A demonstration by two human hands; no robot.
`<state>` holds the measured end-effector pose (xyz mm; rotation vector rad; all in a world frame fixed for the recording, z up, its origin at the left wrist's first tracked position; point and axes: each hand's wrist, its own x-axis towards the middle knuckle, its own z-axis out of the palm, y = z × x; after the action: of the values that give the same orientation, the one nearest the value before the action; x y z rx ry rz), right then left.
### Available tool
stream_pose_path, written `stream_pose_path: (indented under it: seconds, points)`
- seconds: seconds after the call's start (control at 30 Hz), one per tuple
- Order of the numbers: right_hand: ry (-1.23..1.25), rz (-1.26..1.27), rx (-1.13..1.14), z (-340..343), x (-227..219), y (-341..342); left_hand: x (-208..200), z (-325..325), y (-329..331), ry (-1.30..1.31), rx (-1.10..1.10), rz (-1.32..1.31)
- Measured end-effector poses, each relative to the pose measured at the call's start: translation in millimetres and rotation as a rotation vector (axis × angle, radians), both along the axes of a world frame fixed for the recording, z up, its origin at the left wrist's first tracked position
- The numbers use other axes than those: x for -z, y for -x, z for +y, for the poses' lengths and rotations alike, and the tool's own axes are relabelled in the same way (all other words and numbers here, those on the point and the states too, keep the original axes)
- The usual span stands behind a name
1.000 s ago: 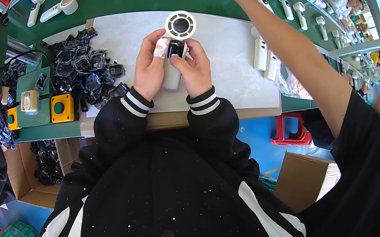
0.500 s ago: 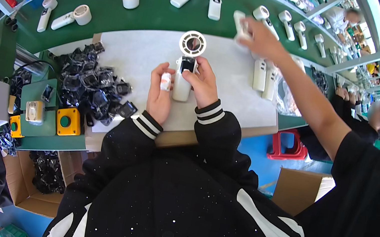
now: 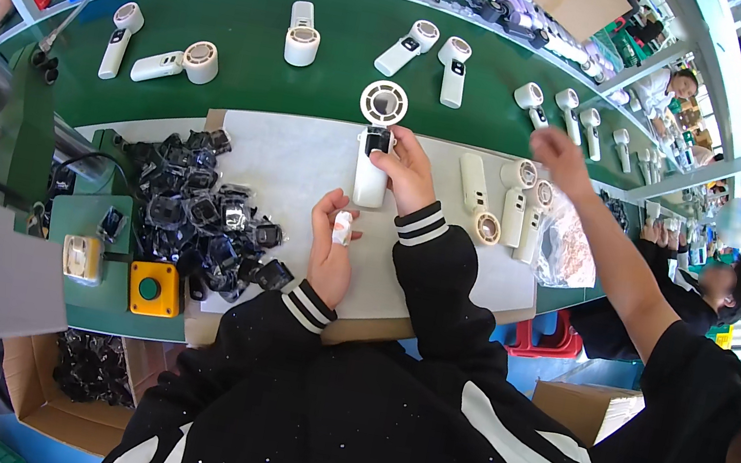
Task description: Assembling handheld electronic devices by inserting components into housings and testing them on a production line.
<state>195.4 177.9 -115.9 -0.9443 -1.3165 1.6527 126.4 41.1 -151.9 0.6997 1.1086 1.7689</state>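
Observation:
A white handheld fan (image 3: 370,184) with a round slotted head and a dark panel stands upright in the grip of my right hand (image 3: 407,179), whose thumb presses on its front. My left hand (image 3: 332,254) is apart from the fan, below and left of it, its fingers loosely raised and holding nothing visible; one finger has a white wrap. Left of that hand lies a heap of small black parts in clear wrapping (image 3: 196,206). Several white fans (image 3: 512,219) lie on the pale mat (image 3: 306,146) to the right.
More white fans lie along the green conveyor belt (image 3: 242,60). A co-worker's arm (image 3: 612,239) reaches in from the right. At left stands a fixture with a yellow box and green button (image 3: 154,290). A clear plastic bag (image 3: 570,252) lies at the mat's right edge.
My left hand has come away from the fan, while my right hand keeps holding it. The co-worker has set a white fan on the mat and moved their hand right. The view has shifted.

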Motion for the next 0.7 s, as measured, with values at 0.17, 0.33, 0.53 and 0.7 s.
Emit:
stream_pose_path:
  seconds: [0.17, 0.33, 0.53, 0.7]
  points:
    - [-0.090, 0.056, -0.051, 14.9, 11.5, 9.3, 2.8, 0.3, 0.8, 0.031, 0.029, -0.057]
    - [-0.130, 0.030, -0.106, 14.4, 15.5, 14.0, 6.8, -2.3, 3.8, 0.014, 0.064, -0.144]
    - [-0.135, 0.003, -0.132, 15.8, 16.5, 15.2, 0.0, -2.8, 6.5, 0.006, 0.100, -0.176]
    - [-0.161, -0.023, -0.103, 30.9, 22.3, 20.8, -1.9, -1.8, 6.5, 0.015, 0.105, -0.158]
